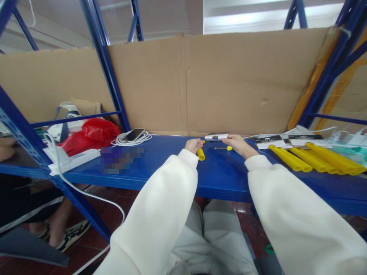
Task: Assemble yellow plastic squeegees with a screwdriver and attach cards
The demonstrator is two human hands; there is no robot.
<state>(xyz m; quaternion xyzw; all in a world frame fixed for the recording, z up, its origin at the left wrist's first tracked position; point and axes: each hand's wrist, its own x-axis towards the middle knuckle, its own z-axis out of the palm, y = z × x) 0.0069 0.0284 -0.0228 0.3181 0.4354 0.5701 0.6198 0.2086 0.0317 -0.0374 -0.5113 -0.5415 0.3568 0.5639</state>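
My left hand (194, 146) is closed, its fingers curled over a short yellow tube (201, 154) whose lower end points toward me. In my right hand (239, 145) is a white card (215, 136) with a dark patch, pinched at its right end. The card's left end reaches out above the yellow tube. Just under the right fingers, a small screwdriver-like tool with a yellow handle (229, 148) and thin shaft lies on the blue shelf (220, 173).
To the right, several yellow tubes (315, 160) lie beside black-and-white packaging cards (269, 142). On the left are a phone (135, 134) on a coiled white cable (117, 142), a red bag (93, 133) and a power strip (77, 159). Cardboard (229, 84) walls the back. Another person's leg (61, 217) shows lower left.
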